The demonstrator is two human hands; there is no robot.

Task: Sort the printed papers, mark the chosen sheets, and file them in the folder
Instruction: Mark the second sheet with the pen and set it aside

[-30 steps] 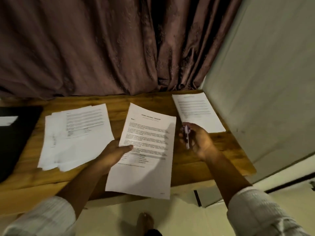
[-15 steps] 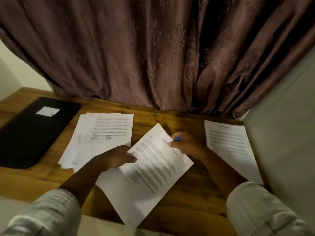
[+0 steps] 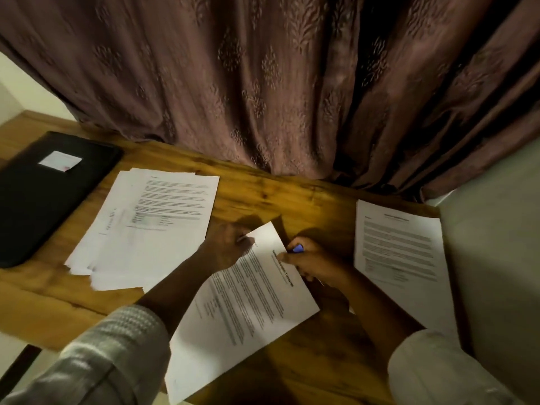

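As two hands meet at the far end of a printed sheet [image 3: 248,311], the page lies tilted across the middle of a wooden table [image 3: 292,206], its text running at a slant to the table's edge. The left hand [image 3: 226,247] lies over the sheet's far left corner with its fingertips on the paper. Whether they pinch the edge or merely press it flat cannot be told from the head camera. The right hand [image 3: 314,264] is curled round a pen [image 3: 298,248], whose blue end pokes out above the knuckles. Its thumb touches the sheet's right edge, beside the bold heading.

To the left, a loose stack of printed papers [image 3: 152,223] lies fanned out on the wood, and the left forearm crosses above its near right corner. Beyond the stack, at the table's left end, a black folder [image 3: 43,200] lies closed and flat with a small white label [image 3: 60,161] on its cover. The stack sits just beside the folder, between it and the tilted sheet.

On the right a single printed page [image 3: 400,252] lies apart from the hands, its outer edge close against a pale wall [image 3: 496,258]. A mauve patterned curtain [image 3: 263,83] hangs in folds behind the table, down to its far edge. Both forearms come out of pale sleeves, the left sleeve [image 3: 111,352] ribbed and the right sleeve [image 3: 432,372] smooth.
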